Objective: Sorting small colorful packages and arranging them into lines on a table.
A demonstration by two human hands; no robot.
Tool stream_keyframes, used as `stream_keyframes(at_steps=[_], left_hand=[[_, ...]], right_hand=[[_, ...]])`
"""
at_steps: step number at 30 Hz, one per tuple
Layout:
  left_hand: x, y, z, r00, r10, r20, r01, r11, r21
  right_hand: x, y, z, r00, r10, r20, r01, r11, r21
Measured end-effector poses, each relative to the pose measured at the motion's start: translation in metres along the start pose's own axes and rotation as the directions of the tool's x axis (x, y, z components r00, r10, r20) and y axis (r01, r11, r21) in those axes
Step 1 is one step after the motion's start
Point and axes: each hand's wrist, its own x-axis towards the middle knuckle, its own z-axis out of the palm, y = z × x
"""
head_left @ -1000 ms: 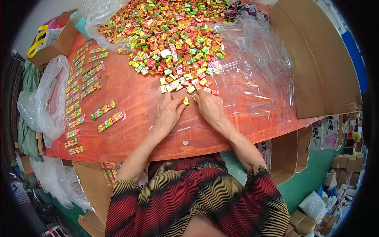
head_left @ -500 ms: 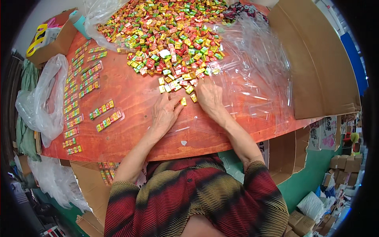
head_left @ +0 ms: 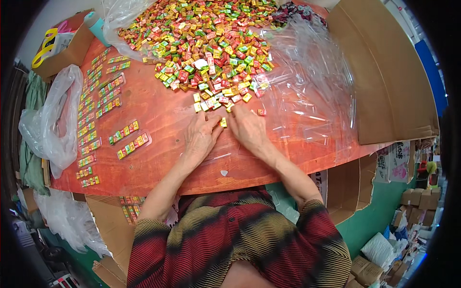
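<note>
Small yellow, red and green boxes, like tiny wrapped sweets, lie in a big pile in front of me. My left hand rests on the table just short of the pile's near edge, its fingers curled. A small yellow box stands at its thumb and fingertip, apparently pinched there. Close beside it, my right hand bends down with its fingers drawn together. The right fingertips are partly hidden, next to another yellow piece. A thin clear plastic edge glints below the hands.
Filled strips of boxes lie in rows at the left. Clear plastic trays are heaped at the right, beside a large cardboard box. A clear bag hangs over the left edge of the red table.
My right hand has moved left, closer to the left hand. A red box now shows to its right, where the hand was. The left hand has barely moved.
</note>
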Motion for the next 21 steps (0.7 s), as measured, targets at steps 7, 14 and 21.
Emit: stream_keyframes(at_steps=[7,14,21], left_hand=[[-0.003,-0.012,-0.002,1.000,-0.005,0.003,0.005,0.998,-0.070],[0.001,-0.010,-0.007,0.998,0.023,0.059,-0.021,0.999,-0.041],[0.003,-0.007,0.000,0.999,0.035,0.031,-0.034,0.999,-0.005]], right_hand=[[-0.004,-0.001,-0.022,0.988,-0.123,0.098,0.119,0.992,0.050],[-0.003,0.012,-0.013,0.966,-0.222,0.129,0.208,0.971,0.116],[-0.008,0.010,-0.008,0.969,-0.136,0.204,0.103,0.981,0.164]])
